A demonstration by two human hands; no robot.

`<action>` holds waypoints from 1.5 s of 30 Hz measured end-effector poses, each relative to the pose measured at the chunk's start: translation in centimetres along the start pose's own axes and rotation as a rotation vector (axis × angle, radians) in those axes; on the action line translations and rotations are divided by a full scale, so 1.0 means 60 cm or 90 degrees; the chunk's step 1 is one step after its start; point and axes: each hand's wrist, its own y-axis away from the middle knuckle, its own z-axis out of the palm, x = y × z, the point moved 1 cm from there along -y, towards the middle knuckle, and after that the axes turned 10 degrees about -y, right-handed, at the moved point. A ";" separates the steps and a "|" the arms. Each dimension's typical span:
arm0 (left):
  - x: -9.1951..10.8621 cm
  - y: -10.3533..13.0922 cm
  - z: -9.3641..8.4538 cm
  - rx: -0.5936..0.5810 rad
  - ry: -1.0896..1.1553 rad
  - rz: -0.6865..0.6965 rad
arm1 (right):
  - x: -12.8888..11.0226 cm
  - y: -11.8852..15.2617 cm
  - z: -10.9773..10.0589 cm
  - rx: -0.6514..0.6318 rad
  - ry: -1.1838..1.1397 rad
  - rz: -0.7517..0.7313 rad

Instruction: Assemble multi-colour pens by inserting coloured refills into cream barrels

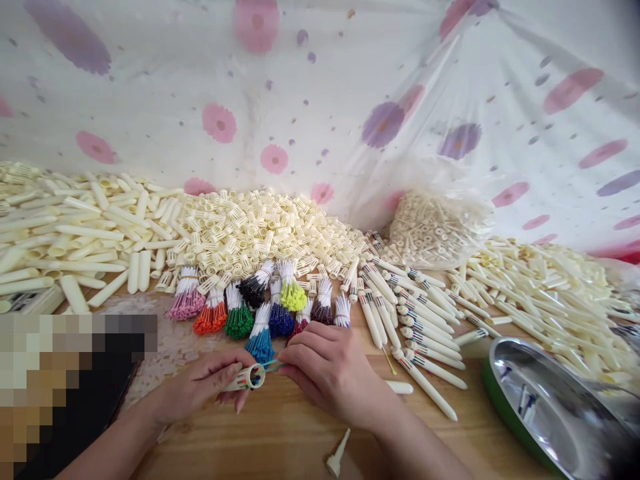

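Note:
My left hand (220,377) is closed on a short cream pen barrel piece (249,379), its round opening turned to the right. Coloured bits show in its slots and inside the opening. My right hand (327,367) pinches a thin light-blue piece (273,365) right at that opening; its far end is hidden by my fingers. Just behind my hands stand rubber-banded bundles of pen refills with coloured ends, among them a blue bundle (260,340), a green bundle (239,317) and an orange bundle (210,313).
Heaped slotted cream pieces (265,227) lie at the back, long cream tubes (95,227) at left. Assembled multicolour pens (430,327) lie right of centre. A plastic bag of small parts (435,227), a metal dish (545,400) and a cream nozzle-shaped piece (339,453) are also there.

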 end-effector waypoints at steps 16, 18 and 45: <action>-0.004 0.001 -0.001 0.009 0.001 -0.007 | -0.005 0.001 -0.010 0.006 0.045 -0.021; -0.008 0.000 -0.001 0.001 -0.003 -0.002 | -0.005 0.001 -0.011 0.006 0.055 -0.023; -0.020 -0.006 -0.002 0.192 -0.197 0.074 | 0.012 0.004 0.007 -0.005 -0.009 0.119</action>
